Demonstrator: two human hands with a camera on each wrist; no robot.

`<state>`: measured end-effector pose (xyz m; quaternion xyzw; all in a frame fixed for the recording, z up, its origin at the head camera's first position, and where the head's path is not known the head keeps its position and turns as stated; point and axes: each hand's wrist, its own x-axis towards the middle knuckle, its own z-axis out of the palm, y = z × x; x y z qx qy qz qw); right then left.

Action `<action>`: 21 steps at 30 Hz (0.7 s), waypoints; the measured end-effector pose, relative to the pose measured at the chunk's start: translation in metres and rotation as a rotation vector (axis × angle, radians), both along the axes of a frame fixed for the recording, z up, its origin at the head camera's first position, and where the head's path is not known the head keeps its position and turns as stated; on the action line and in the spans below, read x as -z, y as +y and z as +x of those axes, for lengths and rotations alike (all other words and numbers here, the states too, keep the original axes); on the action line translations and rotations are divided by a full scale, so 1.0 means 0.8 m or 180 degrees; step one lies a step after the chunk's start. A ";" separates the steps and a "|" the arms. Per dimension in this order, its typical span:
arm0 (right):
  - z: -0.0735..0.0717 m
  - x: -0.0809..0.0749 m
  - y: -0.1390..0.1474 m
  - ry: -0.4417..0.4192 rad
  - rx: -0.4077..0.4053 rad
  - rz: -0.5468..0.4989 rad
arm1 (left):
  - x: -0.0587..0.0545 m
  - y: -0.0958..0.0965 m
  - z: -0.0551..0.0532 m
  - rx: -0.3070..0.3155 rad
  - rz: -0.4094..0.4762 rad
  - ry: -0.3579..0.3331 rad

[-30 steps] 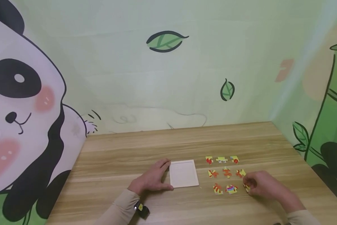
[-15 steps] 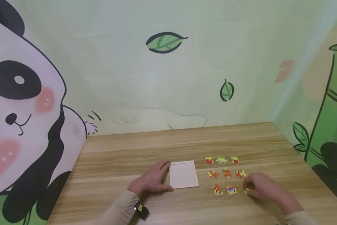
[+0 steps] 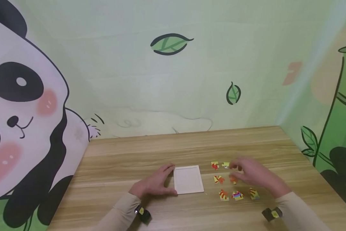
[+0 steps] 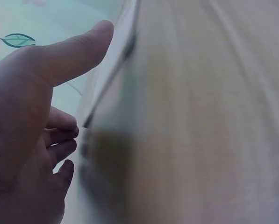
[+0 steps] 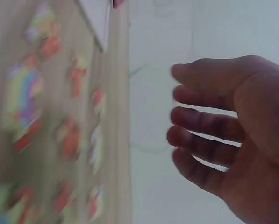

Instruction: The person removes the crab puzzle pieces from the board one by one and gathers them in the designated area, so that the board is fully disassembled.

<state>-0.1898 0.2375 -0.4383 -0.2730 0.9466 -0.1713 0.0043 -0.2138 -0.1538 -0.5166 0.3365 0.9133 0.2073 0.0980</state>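
Observation:
My left hand (image 3: 155, 185) lies beside the left edge of a white square puzzle tray (image 3: 188, 179). Its straight thumb and fingertips touch the tray near the two left corners. In the left wrist view, the thumb (image 4: 78, 53) reaches out along the tray's edge. My right hand (image 3: 256, 175) hovers over the right side of the jigsaw pieces, its fingers relaxed and bent slightly. The right wrist view shows nothing in that hand (image 5: 251, 116). Under it, the right-hand pieces of the upper two rows are hidden. A rainbow piece (image 3: 237, 195) and a striped corner piece (image 3: 254, 193) lie in the bottom row.
Several yellow and red jigsaw pieces lie in three rows on the wooden table (image 3: 118, 166), right of the tray. A top-left piece (image 3: 214, 165) and a middle-left piece (image 3: 218, 179) are visible. A wall with painted leaves (image 3: 170, 44) stands behind the table.
My right hand has let go of the striped corner piece at the bottom right and moved up and left over the upper rows. The left hand and tray stay put.

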 end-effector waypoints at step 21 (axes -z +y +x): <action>-0.048 -0.009 -0.128 0.0724 -0.0377 0.0538 | -0.077 -0.009 0.002 -0.0188 -0.0710 0.1235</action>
